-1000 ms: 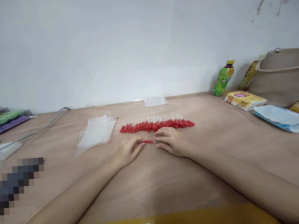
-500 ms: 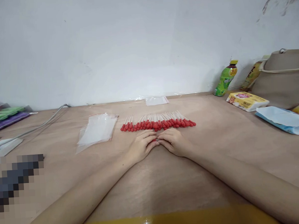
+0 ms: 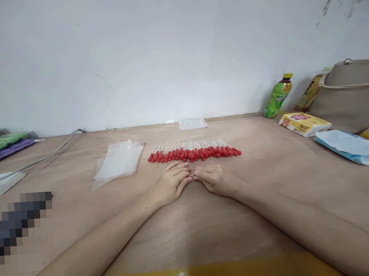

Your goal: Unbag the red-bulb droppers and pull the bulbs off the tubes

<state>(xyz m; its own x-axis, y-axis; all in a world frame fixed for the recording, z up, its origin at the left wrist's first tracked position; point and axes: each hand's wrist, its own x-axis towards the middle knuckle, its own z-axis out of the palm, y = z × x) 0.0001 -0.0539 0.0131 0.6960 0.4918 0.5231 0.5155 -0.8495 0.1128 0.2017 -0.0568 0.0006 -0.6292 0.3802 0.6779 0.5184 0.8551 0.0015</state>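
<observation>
Left hand point(image 3: 171, 183) and right hand point(image 3: 218, 179) nearly meeting, fingers point(image 3: 184, 181) pinched closed on thin stick point(image 3: 192, 176), mostly hidden, near side of red-tipped swabs point(image 3: 192, 155).

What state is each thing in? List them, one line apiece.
Stick: held between both hands, mostly hidden
Left hand: fingertips closed on the stick
Right hand: fingertips closed on the stick
Red-tipped sticks: lying in a row, red ends toward the person
Clear bags: flat, overlapping
Bottle: standing, capped
Tissue pack: lying flat
Handbag: standing
Cable: loosely curved
</observation>
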